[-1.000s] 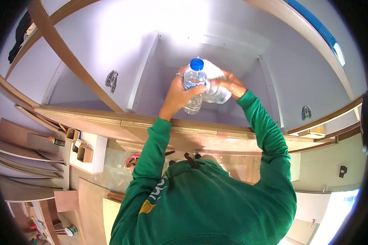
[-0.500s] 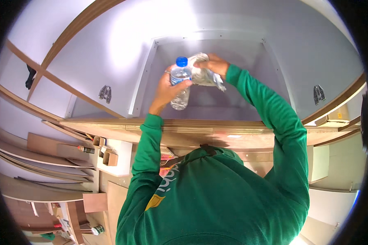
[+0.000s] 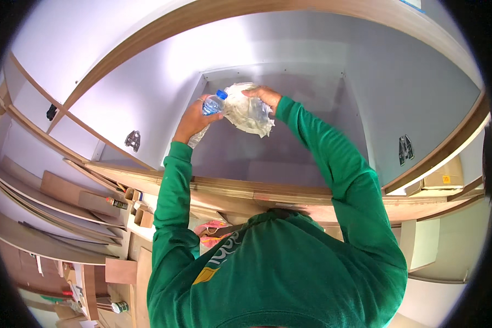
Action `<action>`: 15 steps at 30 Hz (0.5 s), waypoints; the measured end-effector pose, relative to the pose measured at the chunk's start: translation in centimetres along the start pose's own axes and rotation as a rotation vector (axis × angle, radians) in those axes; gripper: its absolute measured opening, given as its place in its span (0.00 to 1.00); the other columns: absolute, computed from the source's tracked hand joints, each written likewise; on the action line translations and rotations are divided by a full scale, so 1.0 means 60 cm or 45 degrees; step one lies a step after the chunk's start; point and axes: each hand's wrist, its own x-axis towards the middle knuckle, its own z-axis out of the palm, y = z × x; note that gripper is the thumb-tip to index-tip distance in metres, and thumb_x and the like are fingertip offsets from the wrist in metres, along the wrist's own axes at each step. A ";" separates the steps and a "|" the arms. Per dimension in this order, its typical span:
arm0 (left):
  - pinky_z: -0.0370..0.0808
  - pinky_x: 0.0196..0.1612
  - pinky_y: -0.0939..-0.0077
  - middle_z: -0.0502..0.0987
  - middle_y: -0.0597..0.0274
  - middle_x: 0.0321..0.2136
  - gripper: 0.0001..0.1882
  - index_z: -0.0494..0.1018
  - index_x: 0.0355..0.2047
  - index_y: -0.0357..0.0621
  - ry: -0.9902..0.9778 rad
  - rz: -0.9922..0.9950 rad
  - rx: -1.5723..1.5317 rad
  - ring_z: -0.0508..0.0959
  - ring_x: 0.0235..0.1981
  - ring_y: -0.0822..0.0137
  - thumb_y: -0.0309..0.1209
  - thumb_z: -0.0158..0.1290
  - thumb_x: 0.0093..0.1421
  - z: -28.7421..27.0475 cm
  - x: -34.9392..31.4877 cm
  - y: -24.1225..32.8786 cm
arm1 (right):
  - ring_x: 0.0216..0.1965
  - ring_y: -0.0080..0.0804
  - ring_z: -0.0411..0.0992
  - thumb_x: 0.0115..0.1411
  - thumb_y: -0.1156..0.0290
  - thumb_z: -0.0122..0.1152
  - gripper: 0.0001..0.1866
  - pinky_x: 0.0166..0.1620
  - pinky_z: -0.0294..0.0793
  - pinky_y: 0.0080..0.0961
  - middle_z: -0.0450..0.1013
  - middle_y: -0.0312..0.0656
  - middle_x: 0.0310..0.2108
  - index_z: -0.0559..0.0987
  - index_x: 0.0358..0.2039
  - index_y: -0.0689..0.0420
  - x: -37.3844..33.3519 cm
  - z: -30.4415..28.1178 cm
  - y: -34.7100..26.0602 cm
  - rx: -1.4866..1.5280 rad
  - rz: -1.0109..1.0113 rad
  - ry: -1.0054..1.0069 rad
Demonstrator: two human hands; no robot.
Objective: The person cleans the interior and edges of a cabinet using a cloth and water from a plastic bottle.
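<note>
My left hand (image 3: 194, 119) is wrapped round a clear plastic bottle (image 3: 212, 105) with a blue cap and blue label, tilted so its base points down and left. Close beside it, my right hand (image 3: 264, 97) grips a crumpled whitish cloth (image 3: 247, 112) by its upper edge; the cloth hangs spread out and looks stained. Its left edge meets the bottle near the cap. I cannot tell whether liquid is coming out. Both hands are inside an open cabinet compartment (image 3: 290, 139) with grey walls.
Metal hinge plates (image 3: 132, 140) sit on the panels at either side. A wooden front edge (image 3: 246, 188) runs between my body and the compartment. At left are stacked boards (image 3: 54, 218) and small wooden boxes (image 3: 143, 216); at right is a cardboard box (image 3: 440, 177).
The bottle has gone from upright to tilted and moved left with my left hand. The cloth, bunched before, now hangs more spread out. My view has shifted.
</note>
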 end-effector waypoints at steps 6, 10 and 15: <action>0.72 0.56 0.62 0.75 0.45 0.53 0.40 0.68 0.58 0.35 -0.026 0.018 0.266 0.75 0.54 0.49 0.43 0.68 0.49 0.011 0.030 -0.014 | 0.47 0.37 0.79 0.62 0.66 0.64 0.24 0.51 0.80 0.34 0.77 0.48 0.49 0.73 0.55 0.64 0.016 0.003 0.029 -0.032 -0.043 -0.035; 0.72 0.56 0.60 0.74 0.48 0.55 0.39 0.68 0.58 0.40 0.025 0.044 0.403 0.75 0.55 0.49 0.43 0.68 0.48 0.028 0.046 -0.016 | 0.46 0.38 0.79 0.62 0.67 0.64 0.22 0.49 0.81 0.35 0.78 0.48 0.46 0.74 0.54 0.65 0.027 0.000 0.038 0.073 -0.121 0.128; 0.73 0.54 0.59 0.74 0.53 0.55 0.39 0.70 0.58 0.47 0.023 0.027 0.525 0.75 0.54 0.50 0.43 0.70 0.46 0.030 0.061 -0.028 | 0.46 0.39 0.79 0.63 0.68 0.62 0.21 0.49 0.81 0.37 0.78 0.49 0.47 0.74 0.54 0.65 0.043 -0.016 0.055 0.192 -0.158 0.096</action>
